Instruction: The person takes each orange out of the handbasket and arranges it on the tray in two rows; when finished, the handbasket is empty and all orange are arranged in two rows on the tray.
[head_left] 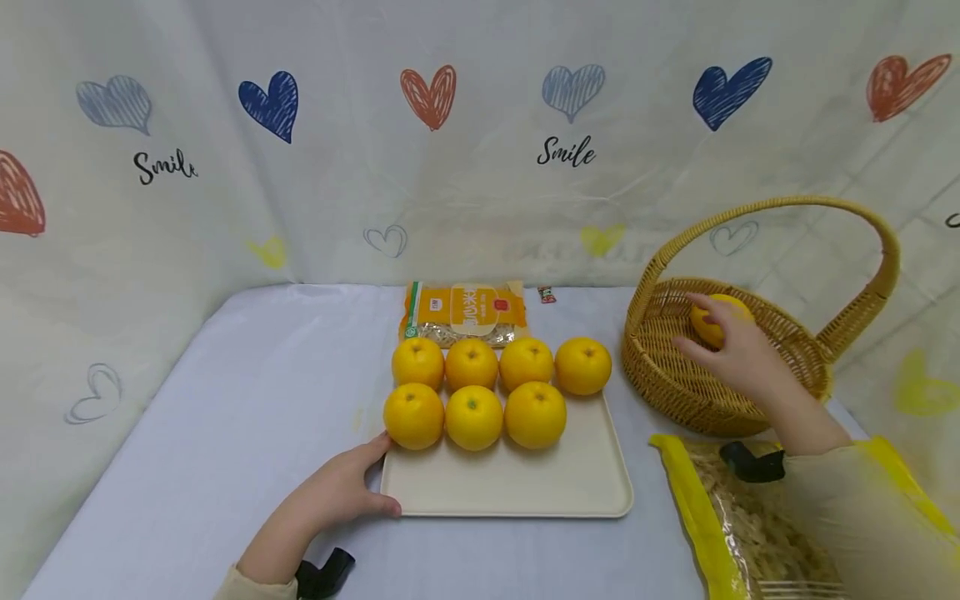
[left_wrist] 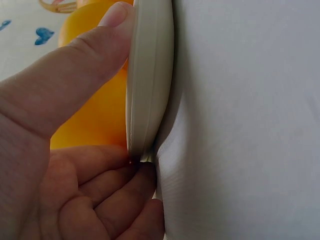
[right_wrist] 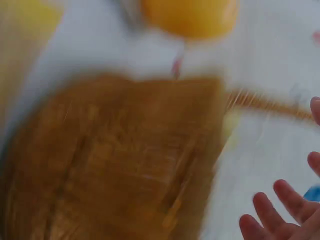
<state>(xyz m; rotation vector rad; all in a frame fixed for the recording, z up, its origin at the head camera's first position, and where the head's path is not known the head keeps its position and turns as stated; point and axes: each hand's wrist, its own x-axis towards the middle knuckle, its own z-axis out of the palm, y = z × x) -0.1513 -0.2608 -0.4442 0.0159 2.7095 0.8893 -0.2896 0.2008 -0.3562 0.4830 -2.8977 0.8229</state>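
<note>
My left hand (head_left: 341, 487) grips the front left corner of a cream tray (head_left: 517, 492). In the left wrist view the thumb (left_wrist: 75, 70) lies along the tray's rim (left_wrist: 150, 75), the other fingers curled at its corner. Several oranges (head_left: 474, 418) stand in two rows on the tray, four behind and three in front. Over a wicker basket (head_left: 675, 408) is my right hand (head_left: 738, 350), fingers spread and holding nothing. Partly hidden behind it, one orange (head_left: 731, 304) is in the basket. The right wrist view blurs the basket (right_wrist: 115, 150).
Behind the tray lies an orange food packet (head_left: 465, 308), with a small red wrapper (head_left: 547, 294) beside it. A yellow-edged clear bag (head_left: 697, 508) of pale dried food sits at front right, under the right forearm. The basket's tall handle (head_left: 780, 204) arches over it.
</note>
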